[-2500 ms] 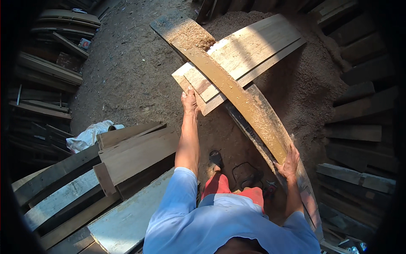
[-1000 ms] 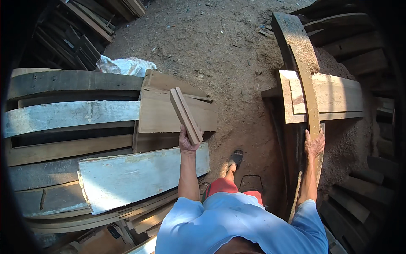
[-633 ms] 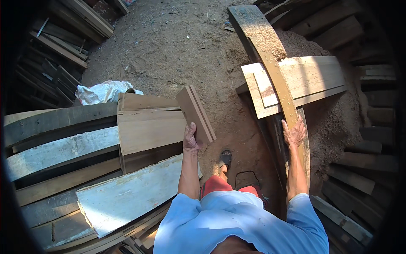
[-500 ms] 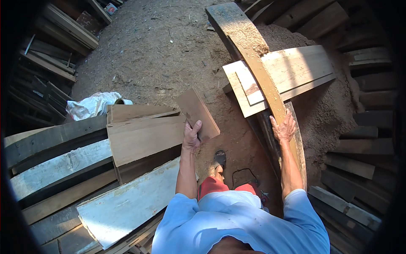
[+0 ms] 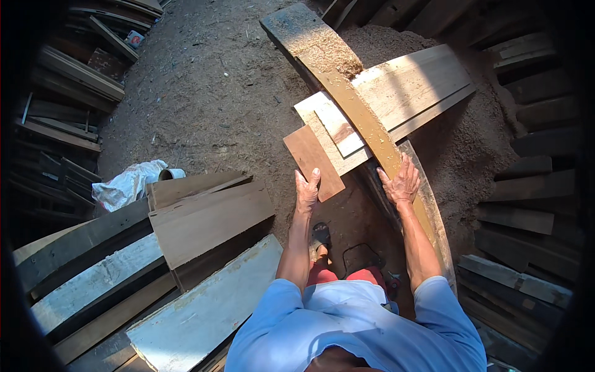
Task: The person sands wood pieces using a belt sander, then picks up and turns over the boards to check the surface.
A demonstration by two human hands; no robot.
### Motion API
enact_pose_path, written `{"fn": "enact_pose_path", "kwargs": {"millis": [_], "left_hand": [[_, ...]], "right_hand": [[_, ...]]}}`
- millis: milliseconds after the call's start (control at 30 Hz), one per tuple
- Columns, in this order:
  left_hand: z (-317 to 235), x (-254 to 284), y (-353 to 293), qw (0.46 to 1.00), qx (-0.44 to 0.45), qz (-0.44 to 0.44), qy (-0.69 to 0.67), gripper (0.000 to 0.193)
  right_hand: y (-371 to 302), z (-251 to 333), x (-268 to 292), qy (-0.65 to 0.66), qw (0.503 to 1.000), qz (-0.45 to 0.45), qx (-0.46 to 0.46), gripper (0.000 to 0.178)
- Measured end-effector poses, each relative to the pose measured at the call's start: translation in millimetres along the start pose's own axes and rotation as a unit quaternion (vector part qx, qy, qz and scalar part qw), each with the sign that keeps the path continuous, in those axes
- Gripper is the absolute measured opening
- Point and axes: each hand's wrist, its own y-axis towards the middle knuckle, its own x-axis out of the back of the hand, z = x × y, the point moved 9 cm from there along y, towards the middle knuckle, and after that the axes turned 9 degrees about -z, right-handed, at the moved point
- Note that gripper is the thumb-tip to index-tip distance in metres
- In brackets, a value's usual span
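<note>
A reddish-brown rectangular wooden board (image 5: 315, 164) is gripped at its near edge by my left hand (image 5: 307, 189), thumb on top. The board's far end overlaps the near-left edge of a wide pale plank (image 5: 409, 87). That plank lies crosswise beneath a long yellowish-brown beam (image 5: 353, 105) strewn with sawdust. On the beam's near part rests my right hand (image 5: 401, 181), its fingers draped over the edge. A small pale wood piece (image 5: 339, 133) lies on the plank, against the beam's left side.
At the left, stacked boards (image 5: 211, 217) and a whitish slab (image 5: 211, 304) reach close to my left arm. A white plastic bag (image 5: 127, 185) lies beyond them. Heaped sawdust (image 5: 458, 142) covers the ground right of the beam. More timber (image 5: 520, 217) lines the right side.
My left hand has carried the brown board rightward to the pale plank, tilting its broad face upward. My right hand stays on the beam; the whole view has shifted somewhat.
</note>
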Motion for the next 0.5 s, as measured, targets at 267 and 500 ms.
{"fn": "enact_pose_path", "kwargs": {"millis": [267,500], "left_hand": [[-4,11,19,0.989,-0.038,-0.067,0.127,0.078],[-20,-1,12,0.990,-0.037,-0.073,0.113,0.079]], "right_hand": [[-2,4,0,-0.004,1.000,-0.006,0.003,0.096],[-4,6,2,0.009,1.000,-0.003,0.005,0.097]]}}
